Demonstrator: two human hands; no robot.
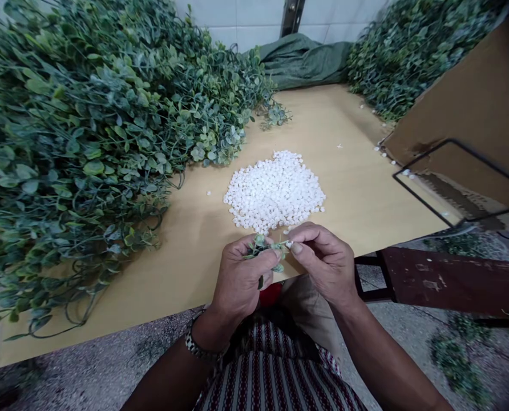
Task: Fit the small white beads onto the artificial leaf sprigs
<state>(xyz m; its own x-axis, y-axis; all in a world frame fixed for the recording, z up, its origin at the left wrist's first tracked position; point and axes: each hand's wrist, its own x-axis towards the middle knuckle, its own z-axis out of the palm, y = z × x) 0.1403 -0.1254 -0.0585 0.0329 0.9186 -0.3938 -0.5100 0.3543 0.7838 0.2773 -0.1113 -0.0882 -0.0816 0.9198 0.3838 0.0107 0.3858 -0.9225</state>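
My left hand (241, 277) is closed around a small sprig of artificial leaves (259, 244), whose green tips stick out past the thumb. Close beside it, my right hand (323, 260) pinches a tiny white bead (289, 244) between thumb and forefinger, at the end of a thin stem of the sprig. Just beyond both hands, a heap of small white beads (275, 191) lies on the tan table (194, 245).
A large pile of artificial greenery (109, 103) covers the table's left side. At the right are more greenery (421, 51), a cardboard box (464, 108) and a black wire frame (429, 200). Green cloth (306, 60) lies at the back. A dark red bench (451, 282) stands below.
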